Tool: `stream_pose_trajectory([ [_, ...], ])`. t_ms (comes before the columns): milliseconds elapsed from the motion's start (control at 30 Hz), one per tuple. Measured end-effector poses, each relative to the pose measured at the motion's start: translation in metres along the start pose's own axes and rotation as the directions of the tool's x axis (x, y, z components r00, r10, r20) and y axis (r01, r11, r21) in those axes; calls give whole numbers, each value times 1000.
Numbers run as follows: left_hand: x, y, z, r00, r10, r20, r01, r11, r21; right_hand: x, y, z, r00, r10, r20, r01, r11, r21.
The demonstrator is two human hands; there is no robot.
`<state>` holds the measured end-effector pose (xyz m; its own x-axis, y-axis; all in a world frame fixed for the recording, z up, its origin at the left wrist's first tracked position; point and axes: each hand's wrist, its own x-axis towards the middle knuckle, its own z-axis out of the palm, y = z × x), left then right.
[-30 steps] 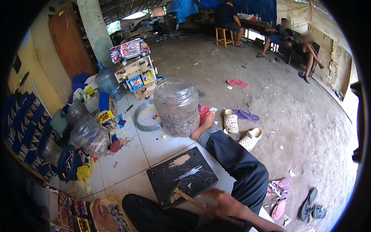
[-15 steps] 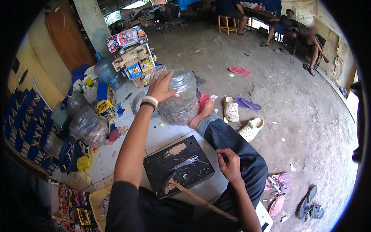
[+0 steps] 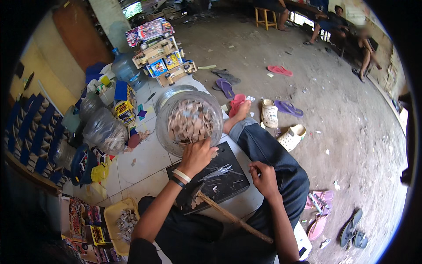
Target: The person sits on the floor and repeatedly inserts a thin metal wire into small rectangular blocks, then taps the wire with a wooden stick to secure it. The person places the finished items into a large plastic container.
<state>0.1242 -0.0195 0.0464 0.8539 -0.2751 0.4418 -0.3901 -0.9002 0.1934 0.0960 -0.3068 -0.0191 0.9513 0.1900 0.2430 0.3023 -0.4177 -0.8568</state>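
A large clear plastic jar point(image 3: 160, 132) leans toward me, its mouth showing many small brown flat pieces point(image 3: 191, 121) inside. My left hand point(image 3: 196, 157) is curled over the jar's near rim. Some fingertips are hidden there. Over my right knee, my right hand point(image 3: 263, 178) is closed with thumb and forefinger together; anything inside is too small to make out. Between the hands lies a black block point(image 3: 237, 182) bearing thin silvery nail-like pieces point(image 3: 217, 172). A wooden-handled hammer point(image 3: 233, 218) rests with its head on the block and its handle toward my lap.
Stacked toy trucks point(image 3: 158, 53) and a blue water bottle point(image 3: 125, 66) stand beyond the jar. More clear jars point(image 3: 105, 130) are at left. A yellow tray point(image 3: 112, 233) of small pieces sits at lower left. Clogs point(image 3: 292, 137) and sandals lie at right; people sit farther back.
The jar has tipped toward me, bringing its contents into view. My left hand has moved from its upper side to its near rim. My right hand stays nearly still.
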Motion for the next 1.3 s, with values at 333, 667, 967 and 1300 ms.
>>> stream_pose_trajectory([
  [333,16,32,23,980,-180,-82,166,974,-156,0,4,2,997,-44,64,50,994,-94],
  [667,-25,34,-1,997,-23,-76,25,1000,14,73,-88,20,891,-455,-8,450,884,-130],
  [967,-29,35,4,1000,-23,-5,23,990,139,227,-93,142,856,-330,399,499,733,-463],
  [1300,-53,47,-31,824,-544,-157,192,529,-827,198,-126,71,910,-310,276,287,950,120],
])
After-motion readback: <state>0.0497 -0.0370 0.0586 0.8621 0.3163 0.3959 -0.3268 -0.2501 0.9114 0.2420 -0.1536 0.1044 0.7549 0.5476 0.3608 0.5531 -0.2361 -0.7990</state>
